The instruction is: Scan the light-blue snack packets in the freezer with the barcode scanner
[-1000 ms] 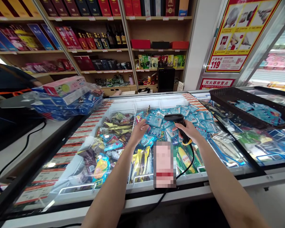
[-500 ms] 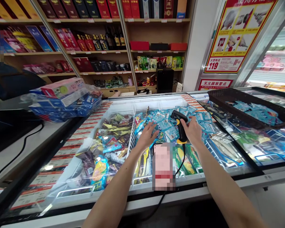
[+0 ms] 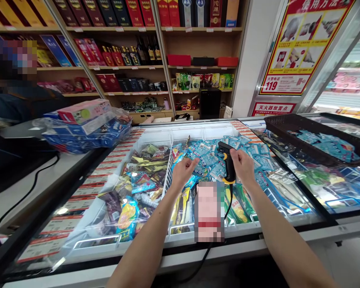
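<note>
My left hand (image 3: 182, 173) hovers over the freezer's glass lid, its fingers curled in and the thumb pointing right; nothing shows in it. To its right, my right hand (image 3: 242, 166) is closed in a loose fist beside a black and yellow barcode scanner (image 3: 229, 168). The scanner lies on top of many flat blue packets (image 3: 208, 159); whether my right hand touches its handle, I cannot tell. Nearer to me, a phone (image 3: 209, 210) with a blurred pink screen lies at the front edge, next to the scanner's cable (image 3: 229, 202).
Wrapped ice creams (image 3: 144, 186) and wire baskets show through the glass. A dark brown tray (image 3: 276, 124) holding blue packets stands at right. Plastic-wrapped boxes (image 3: 87, 124) sit at left, near a person (image 3: 24, 98). Stocked shelves (image 3: 114, 68) line the back.
Both hands have gone from spread or loosely bent fingers to curled ones. The scanner and phone keep their places on the freezer; the view has shifted slightly.
</note>
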### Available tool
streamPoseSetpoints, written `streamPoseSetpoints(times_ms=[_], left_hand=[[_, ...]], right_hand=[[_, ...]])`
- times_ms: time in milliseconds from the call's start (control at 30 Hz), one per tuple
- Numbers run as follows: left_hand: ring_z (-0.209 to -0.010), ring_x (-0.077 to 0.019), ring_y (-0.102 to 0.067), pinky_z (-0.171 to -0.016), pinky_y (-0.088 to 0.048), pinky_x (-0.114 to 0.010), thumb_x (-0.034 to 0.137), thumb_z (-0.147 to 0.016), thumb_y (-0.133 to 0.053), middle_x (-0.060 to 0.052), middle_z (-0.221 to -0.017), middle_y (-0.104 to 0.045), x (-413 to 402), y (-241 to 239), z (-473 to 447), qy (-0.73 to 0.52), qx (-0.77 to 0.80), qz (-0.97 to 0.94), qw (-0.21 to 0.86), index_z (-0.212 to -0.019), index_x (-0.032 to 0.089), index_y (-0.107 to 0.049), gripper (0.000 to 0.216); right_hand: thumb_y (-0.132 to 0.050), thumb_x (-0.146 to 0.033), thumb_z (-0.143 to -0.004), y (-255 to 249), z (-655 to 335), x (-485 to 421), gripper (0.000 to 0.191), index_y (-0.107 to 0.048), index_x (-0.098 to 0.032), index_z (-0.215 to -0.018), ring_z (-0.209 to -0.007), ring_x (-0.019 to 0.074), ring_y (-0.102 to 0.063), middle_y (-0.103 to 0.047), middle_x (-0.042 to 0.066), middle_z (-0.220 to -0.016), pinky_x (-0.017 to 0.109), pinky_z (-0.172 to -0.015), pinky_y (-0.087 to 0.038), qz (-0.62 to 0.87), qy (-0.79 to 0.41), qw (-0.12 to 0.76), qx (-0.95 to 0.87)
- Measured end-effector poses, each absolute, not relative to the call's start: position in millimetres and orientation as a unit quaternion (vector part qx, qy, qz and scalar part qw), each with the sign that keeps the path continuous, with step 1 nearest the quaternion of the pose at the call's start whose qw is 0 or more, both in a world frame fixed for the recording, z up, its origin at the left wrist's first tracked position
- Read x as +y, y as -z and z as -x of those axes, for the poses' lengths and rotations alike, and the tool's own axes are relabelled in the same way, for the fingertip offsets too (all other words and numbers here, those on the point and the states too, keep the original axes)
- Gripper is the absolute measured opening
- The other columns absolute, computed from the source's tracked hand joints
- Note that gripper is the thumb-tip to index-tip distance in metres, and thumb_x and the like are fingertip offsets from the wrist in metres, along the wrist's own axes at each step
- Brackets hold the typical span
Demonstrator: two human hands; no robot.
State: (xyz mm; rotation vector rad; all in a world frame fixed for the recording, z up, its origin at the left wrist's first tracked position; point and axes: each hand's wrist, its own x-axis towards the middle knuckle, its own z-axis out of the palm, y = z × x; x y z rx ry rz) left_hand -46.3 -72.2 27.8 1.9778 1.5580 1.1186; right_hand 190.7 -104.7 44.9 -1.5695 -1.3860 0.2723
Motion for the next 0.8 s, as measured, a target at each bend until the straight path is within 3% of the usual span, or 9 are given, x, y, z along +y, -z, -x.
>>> streamPoseSetpoints(times_ms=[133, 267, 367, 600, 733, 800], left_hand=[[-0.04, -0.0091, -0.025, -0.047, -0.018, -0.029, 0.077, -0.077, -0.006, 0.001, -0.038, -0.026, -76, -41, 49, -0.429, 0.462, -0.662, 0.406, -0.038, 0.02, -0.028, 0.073], [-0.039, -0.0085, -0.015, -0.046, -0.011, -0.029, 0.08, -0.07, 0.01, 0.001, -0.038, -0.02, -76, -49, 45, -0.407, 0.351, -0.642, 0.546, -0.039, 0.022, -0.024, 0.074], [-0.038, -0.008, -0.011, -0.045, -0.007, -0.029, 0.083, -0.068, 0.004, 0.002, -0.038, -0.017, -73, -42, 42, -0.354, 0.354, -0.634, 0.59, -0.038, 0.022, -0.022, 0.073], [-0.038, -0.0081, -0.011, -0.045, -0.006, -0.029, 0.084, -0.067, 0.004, 0.002, -0.038, -0.016, -75, -38, 43, -0.342, 0.348, -0.639, 0.594, -0.038, 0.023, -0.022, 0.072], [-0.039, -0.0085, -0.015, -0.045, -0.011, -0.029, 0.08, -0.072, 0.005, 0.001, -0.038, -0.019, -77, -40, 44, -0.376, 0.367, -0.646, 0.554, -0.038, 0.022, -0.024, 0.073], [-0.04, -0.0091, -0.023, -0.045, -0.017, -0.028, 0.077, -0.077, -0.002, 0.0, -0.04, -0.028, -76, -38, 45, -0.416, 0.407, -0.651, 0.487, -0.041, 0.02, -0.034, 0.074]], right_hand=[[0.009, -0.086, -0.065, -56, -192, -108, 0.077, -0.033, -0.024, -0.049, -0.037, 0.0092, -0.018, -0.02, -0.004, -0.041, 0.025, -0.038, -0.015, 0.475, -0.489, 0.475, -0.557], [0.011, -0.091, -0.057, -60, -186, -109, 0.079, -0.029, -0.024, -0.045, -0.036, 0.0071, -0.012, -0.016, -0.006, -0.04, 0.023, -0.035, -0.01, 0.372, -0.664, 0.362, -0.538], [0.005, -0.09, -0.061, -60, -179, -109, 0.078, -0.031, -0.023, -0.045, -0.036, 0.006, -0.01, -0.015, -0.007, -0.04, 0.021, -0.035, -0.008, 0.368, -0.704, 0.306, -0.524], [0.004, -0.09, -0.062, -59, -176, -113, 0.078, -0.03, -0.022, -0.046, -0.036, 0.0052, -0.011, -0.015, -0.007, -0.042, 0.019, -0.035, -0.009, 0.362, -0.707, 0.314, -0.52], [0.008, -0.088, -0.063, -57, -179, -111, 0.077, -0.029, -0.023, -0.046, -0.036, 0.0059, -0.011, -0.015, -0.007, -0.041, 0.021, -0.035, -0.011, 0.368, -0.687, 0.322, -0.537], [0.01, -0.086, -0.065, -57, -183, -108, 0.077, -0.029, -0.023, -0.045, -0.036, 0.0066, -0.011, -0.016, -0.006, -0.04, 0.022, -0.035, -0.012, 0.417, -0.63, 0.349, -0.555]])
